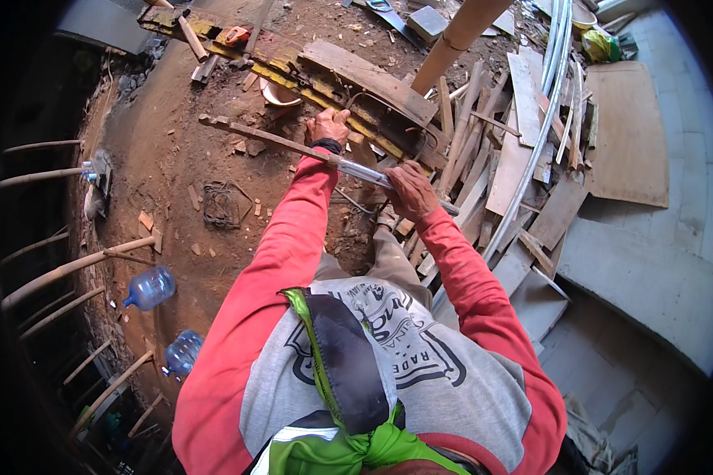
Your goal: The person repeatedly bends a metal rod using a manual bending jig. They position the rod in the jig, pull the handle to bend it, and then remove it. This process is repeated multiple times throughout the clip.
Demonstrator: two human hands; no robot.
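Observation:
My right hand (412,190) is wrapped round a silver metal pipe (364,173). From the pipe's far end a long, rusty-brown bar (265,137) runs on toward the upper left, passing over my left wrist. My left hand (327,127) is closed at the near edge of a worn yellow-and-rust beam (293,81); what its fingers hold is hidden. Beside that hand a thin bent rod (370,96) curves over the beam. A weathered plank (368,79) lies along the beam's top. An orange-handled tool (236,36) rests farther left on it.
Scrap boards (483,150) pile up at the right, with long metal tubes (543,119) across them. A plywood sheet (627,134) lies beyond. A bamboo post (461,39) slants above the beam. Blue water bottles (152,286) and bamboo poles (79,269) are at the left.

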